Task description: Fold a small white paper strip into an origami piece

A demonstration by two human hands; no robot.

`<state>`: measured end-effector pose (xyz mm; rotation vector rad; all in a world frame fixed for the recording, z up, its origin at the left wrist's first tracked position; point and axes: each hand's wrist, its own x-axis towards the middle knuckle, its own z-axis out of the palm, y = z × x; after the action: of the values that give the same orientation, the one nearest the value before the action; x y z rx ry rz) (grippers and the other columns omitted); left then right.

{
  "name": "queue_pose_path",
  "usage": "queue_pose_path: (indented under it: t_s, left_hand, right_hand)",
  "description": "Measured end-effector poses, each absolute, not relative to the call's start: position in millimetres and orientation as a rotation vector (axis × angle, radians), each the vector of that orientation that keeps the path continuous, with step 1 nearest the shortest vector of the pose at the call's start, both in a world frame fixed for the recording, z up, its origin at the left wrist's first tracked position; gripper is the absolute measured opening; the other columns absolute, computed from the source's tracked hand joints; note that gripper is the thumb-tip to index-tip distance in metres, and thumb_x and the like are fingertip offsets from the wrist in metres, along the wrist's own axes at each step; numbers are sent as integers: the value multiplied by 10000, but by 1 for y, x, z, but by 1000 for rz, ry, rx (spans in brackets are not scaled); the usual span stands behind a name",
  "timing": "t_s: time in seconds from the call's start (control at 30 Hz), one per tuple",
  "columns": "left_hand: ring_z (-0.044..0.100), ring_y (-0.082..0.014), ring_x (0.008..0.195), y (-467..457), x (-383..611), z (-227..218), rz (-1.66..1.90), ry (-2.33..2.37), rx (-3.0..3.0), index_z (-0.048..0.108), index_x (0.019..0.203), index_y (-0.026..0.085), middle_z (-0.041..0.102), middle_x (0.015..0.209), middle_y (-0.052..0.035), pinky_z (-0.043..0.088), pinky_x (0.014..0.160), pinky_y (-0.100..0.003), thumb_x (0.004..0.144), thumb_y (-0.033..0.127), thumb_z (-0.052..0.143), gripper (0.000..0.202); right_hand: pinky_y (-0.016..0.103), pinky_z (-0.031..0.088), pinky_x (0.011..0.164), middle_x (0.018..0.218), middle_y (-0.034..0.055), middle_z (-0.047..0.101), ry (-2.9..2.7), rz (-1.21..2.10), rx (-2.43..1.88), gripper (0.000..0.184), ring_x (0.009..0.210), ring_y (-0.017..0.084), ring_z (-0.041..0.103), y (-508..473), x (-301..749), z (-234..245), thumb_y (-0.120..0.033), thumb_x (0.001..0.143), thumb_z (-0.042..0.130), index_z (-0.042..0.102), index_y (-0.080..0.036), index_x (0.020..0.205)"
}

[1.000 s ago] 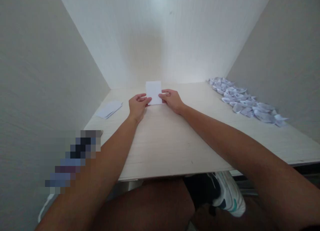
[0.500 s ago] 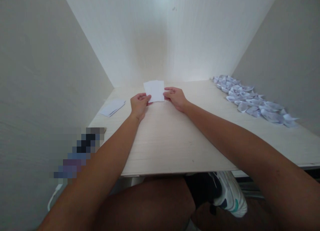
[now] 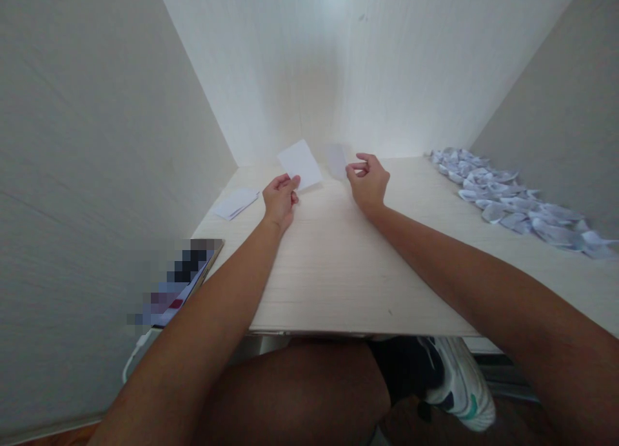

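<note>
My left hand (image 3: 282,198) pinches a white paper square (image 3: 300,165) by its lower edge, thumb on top, and holds it tilted above the table. Whether it is a single sheet or more I cannot tell. To its right, my right hand (image 3: 368,178) grips a second piece of white paper (image 3: 336,161) between thumb and fingers at its right edge. This piece is slightly blurred and stands apart from the one on the left. A few white paper sheets (image 3: 236,203) lie overlapping on the table, left of my left hand.
Many folded white paper pieces (image 3: 512,198) lie in a long row along the right side of the pale table (image 3: 324,272). A pixelated device (image 3: 186,281) with a white cable (image 3: 133,356) sits at the left edge. Panels enclose the back and both sides.
My hands have moved apart. The papers held together between them are now separate, one in each hand. The left piece has turned, and the whole view has shifted slightly.
</note>
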<state>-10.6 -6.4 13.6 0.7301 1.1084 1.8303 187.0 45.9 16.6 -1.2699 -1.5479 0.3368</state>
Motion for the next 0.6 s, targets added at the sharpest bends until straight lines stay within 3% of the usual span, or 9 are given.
queue_pose_path:
  t_s: [0.13, 0.27, 0.43, 0.6]
  left_hand:
    - [620, -82, 577, -14, -5, 18, 1699, 998, 756, 643, 899, 184, 693, 769, 21, 475, 544, -201, 751, 108, 877, 287]
    - [698, -113, 678, -19, 0, 19, 1590, 920, 787, 653, 876, 171, 737, 827, -14, 577, 673, -237, 744, 98, 868, 262]
    - [714, -127, 752, -21, 1, 21, 1548, 877, 796, 673, 863, 165, 733, 849, -25, 611, 836, -313, 761, 103, 863, 224]
    - [703, -123, 745, -21, 0, 23, 1544, 828, 772, 624, 767, 168, 711, 796, -15, 611, 882, -321, 762, 62, 813, 217]
  right_hand:
    - [423, 549, 988, 1143, 112, 806, -1746, 178, -1321, 399, 963, 259, 753, 39, 186, 20, -221, 989, 593, 666, -141, 1374]
    - [445, 527, 967, 1122, 152, 807, -1976, 88, -1344, 333, 1056, 326, 737, 36, 182, 18, -163, 972, 583, 756, -141, 1256]
    - [442, 517, 964, 1128, 154, 802, -2180, 66, -1304, 278, 1057, 338, 711, 39, 183, 15, -157, 936, 606, 796, -178, 1138]
    - [397, 497, 1009, 1151, 161, 791, -2182, 104, -1264, 247, 1075, 300, 706, 42, 186, 14, -162, 915, 642, 798, -118, 1101]
